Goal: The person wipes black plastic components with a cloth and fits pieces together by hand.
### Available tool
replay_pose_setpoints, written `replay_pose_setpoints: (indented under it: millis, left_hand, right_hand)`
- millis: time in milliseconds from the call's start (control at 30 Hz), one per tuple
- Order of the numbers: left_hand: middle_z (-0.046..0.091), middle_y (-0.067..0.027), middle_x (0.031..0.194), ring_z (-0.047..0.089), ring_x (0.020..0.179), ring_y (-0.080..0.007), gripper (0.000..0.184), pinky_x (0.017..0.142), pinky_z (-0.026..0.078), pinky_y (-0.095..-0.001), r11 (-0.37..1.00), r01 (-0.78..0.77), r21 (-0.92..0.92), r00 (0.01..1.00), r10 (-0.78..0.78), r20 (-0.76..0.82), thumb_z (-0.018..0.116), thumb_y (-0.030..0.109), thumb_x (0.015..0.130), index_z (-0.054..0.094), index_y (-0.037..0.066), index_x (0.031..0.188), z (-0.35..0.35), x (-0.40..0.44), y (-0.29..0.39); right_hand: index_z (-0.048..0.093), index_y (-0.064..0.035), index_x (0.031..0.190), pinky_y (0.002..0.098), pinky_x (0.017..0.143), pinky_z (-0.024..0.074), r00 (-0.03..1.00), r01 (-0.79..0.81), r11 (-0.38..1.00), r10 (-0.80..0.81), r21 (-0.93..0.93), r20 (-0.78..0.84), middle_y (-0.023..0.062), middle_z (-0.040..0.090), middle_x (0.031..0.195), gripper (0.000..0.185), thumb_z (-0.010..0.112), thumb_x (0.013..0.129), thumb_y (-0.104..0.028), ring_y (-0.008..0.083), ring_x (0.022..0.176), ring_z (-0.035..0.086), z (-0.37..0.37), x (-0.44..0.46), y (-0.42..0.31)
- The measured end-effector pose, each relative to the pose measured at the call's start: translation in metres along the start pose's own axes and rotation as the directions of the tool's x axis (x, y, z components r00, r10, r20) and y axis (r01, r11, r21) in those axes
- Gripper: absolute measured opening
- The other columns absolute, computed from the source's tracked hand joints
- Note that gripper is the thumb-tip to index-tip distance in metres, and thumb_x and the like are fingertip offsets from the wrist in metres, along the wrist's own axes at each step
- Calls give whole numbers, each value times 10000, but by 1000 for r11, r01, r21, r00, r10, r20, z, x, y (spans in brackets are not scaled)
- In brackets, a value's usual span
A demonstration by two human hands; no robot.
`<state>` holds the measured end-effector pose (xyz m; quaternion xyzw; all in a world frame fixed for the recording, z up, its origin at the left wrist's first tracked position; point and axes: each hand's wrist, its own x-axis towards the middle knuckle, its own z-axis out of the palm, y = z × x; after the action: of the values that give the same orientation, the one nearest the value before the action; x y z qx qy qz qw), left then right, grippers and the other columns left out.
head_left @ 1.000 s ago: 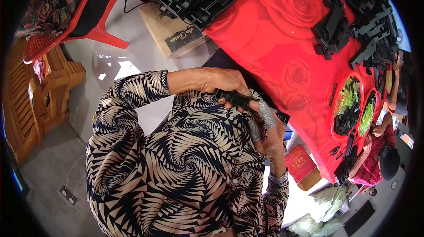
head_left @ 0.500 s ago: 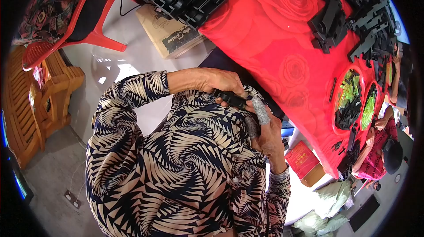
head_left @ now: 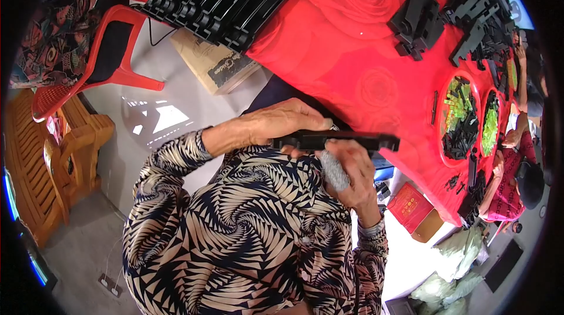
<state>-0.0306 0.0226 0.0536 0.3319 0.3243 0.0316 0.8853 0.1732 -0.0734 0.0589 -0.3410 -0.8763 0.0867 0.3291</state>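
A long black plastic part (head_left: 370, 140) lies crosswise in front of my patterned shirt, held between both hands. My left hand (head_left: 288, 121) is closed round its left end, thumb on top and fingertips below. My right hand (head_left: 352, 177) grips it near the middle from the near side, and its right end sticks out past the fingers. Grey wrapping (head_left: 333, 171) covers at least one finger of the right hand. The part's underside is hidden, and its fine details are blurred.
A red rose-patterned tablecloth (head_left: 376, 89) spreads ahead. On it are a row of long black parts (head_left: 220, 0), a pile of black pieces (head_left: 484, 18), and a red tray (head_left: 445, 138) of yellow-green and black bits. Nearby are a cardboard box (head_left: 202, 68), a red chair (head_left: 126, 74) and a co-worker (head_left: 505, 197).
The black part has swung from slanting down to the right to nearly level, showing more of its length. My right hand has shifted its hold. The head view has shifted slightly.
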Motion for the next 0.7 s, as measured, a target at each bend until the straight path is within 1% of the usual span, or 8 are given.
replay_pose_setpoints:
  millis: [133, 167, 333, 400, 433, 600, 667, 700]
  left_hand:
    - [584, -53, 663, 546, 462, -125, 283, 381, 387, -225, 979, -146, -140, 972, 116, -202, 513, 330, 994, 554, 56, 939, 13, 20, -2]
    - [637, -71, 731, 588, 544, -114, 342, 447, 434, -231, 960, -191, -203, 966, 148, -210, 551, 379, 975, 543, 37, 985, 14, 25, -5]
    - [624, -68, 772, 585, 594, -106, 401, 510, 447, -232, 961, -267, -69, 939, 243, -245, 609, 337, 936, 488, 12, 1137, 20, 26, -9]
    - [617, -57, 778, 552, 569, -90, 403, 502, 428, -222, 957, -288, 29, 923, 286, -258, 650, 263, 905, 463, 12, 1159, 24, 21, -10]
    - [609, -45, 767, 529, 562, -71, 395, 503, 414, -206, 973, -230, 32, 932, 230, -280, 662, 207, 890, 487, -3, 1176, 24, 17, -8]
    - [606, -21, 745, 513, 567, -44, 415, 508, 401, -192, 972, -195, 131, 905, 230, -357, 676, 217, 879, 556, -25, 1194, 15, 17, -21]
    - [609, -16, 746, 512, 571, -37, 418, 514, 404, -195, 970, -206, 131, 895, 241, -375, 682, 220, 874, 578, -31, 1192, 13, 17, -23]
    - [617, -17, 754, 524, 581, -41, 415, 522, 410, -198, 963, -201, 181, 893, 256, -371, 687, 219, 869, 587, -31, 1184, 14, 15, -19]
  right_hand:
    - [618, 82, 1009, 520, 787, 506, 984, -149, 988, 151, 25, -97, 223, 606, 1073, 396, 659, 622, 13, 392, 926, 616, -1, 5, 26]
    - [604, 94, 1014, 510, 782, 509, 980, -144, 990, 143, 5, -137, 216, 605, 1062, 410, 655, 610, 49, 399, 925, 613, -1, 9, 31]
    - [610, 56, 1140, 440, 789, 533, 915, -362, 931, 348, -39, -203, 194, 611, 1051, 454, 617, 691, 122, 363, 919, 635, 3, 7, 42]
    - [605, 30, 1178, 392, 765, 542, 849, -500, 855, 515, 139, -114, 174, 627, 1060, 471, 608, 720, 139, 311, 910, 660, -6, 13, 37]
    - [621, 10, 1168, 340, 746, 546, 863, -481, 865, 496, 145, -99, 159, 641, 1053, 419, 608, 769, 138, 265, 898, 675, -13, 15, 40]
    - [655, 21, 1081, 344, 742, 526, 814, -537, 799, 575, 270, -82, 152, 639, 1031, 366, 677, 724, 102, 293, 900, 652, -35, 20, 48]
    - [652, 32, 1079, 383, 755, 499, 926, -375, 927, 376, -27, 39, 139, 629, 1015, 378, 688, 703, 57, 316, 900, 612, -42, 35, 56]
    - [656, 41, 1032, 405, 748, 473, 935, -346, 938, 348, -32, 74, 129, 612, 981, 354, 673, 679, 26, 318, 888, 567, -39, 36, 61]
